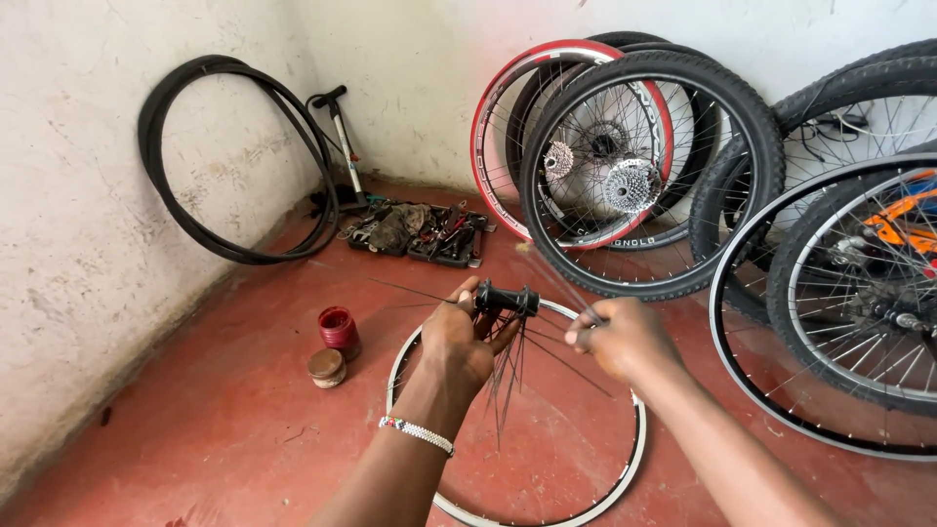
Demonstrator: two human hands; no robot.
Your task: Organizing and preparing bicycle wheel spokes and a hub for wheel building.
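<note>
Holding a small black metal wheel hub [507,299] at mid-frame, above a bare silver rim [636,459] lying flat on the red floor [224,420]. Left hand [457,337] closing round the hub's left end, thin dark steel spokes [508,376] dangling below at six o'clock. Right hand [625,337] pinching one spoke at three o'clock. Judging the hub compact, rigid, fairly light; spokes springy, prone to tangling, so best gripping the hub body. Sitting at nine o'clock: red jar [339,330], brown lid [326,367].
</note>
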